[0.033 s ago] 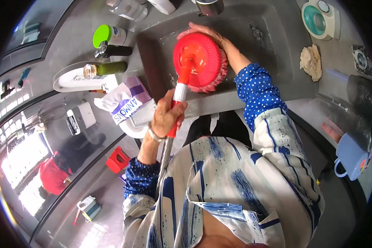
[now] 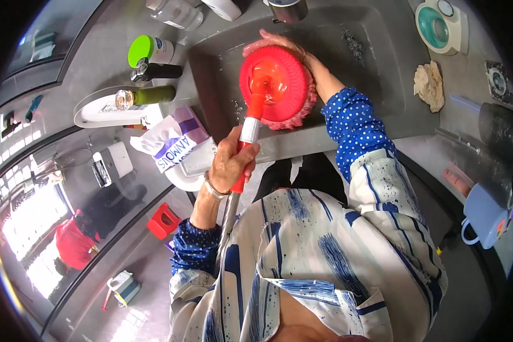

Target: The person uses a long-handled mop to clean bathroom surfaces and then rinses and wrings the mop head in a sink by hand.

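A mop (image 2: 276, 82) has a round red head with a reddish fringe, tilted over the grey sink (image 2: 382, 85). My left hand (image 2: 232, 162) wraps round its handle, at the red and white collar above the silver pole (image 2: 228, 216). The pole runs down past my left sleeve. My right hand (image 2: 288, 47) reaches over the sink and cups the mop head's far right rim. Its fingers lie along the far edge and look wet; the fringe hides part of the palm.
Left of the sink stand a green-lidded tub (image 2: 148, 51), a dark bottle (image 2: 159, 69), an olive bottle (image 2: 151, 96) and a tissue pack (image 2: 174, 137). On the right are a crumpled cloth (image 2: 428, 86) and a blue jug (image 2: 484, 216). A person in red (image 2: 74, 239) shows far left.
The mop head has shifted and tilted very slightly, and its collar has moved a little to the right. Both hands keep their hold.
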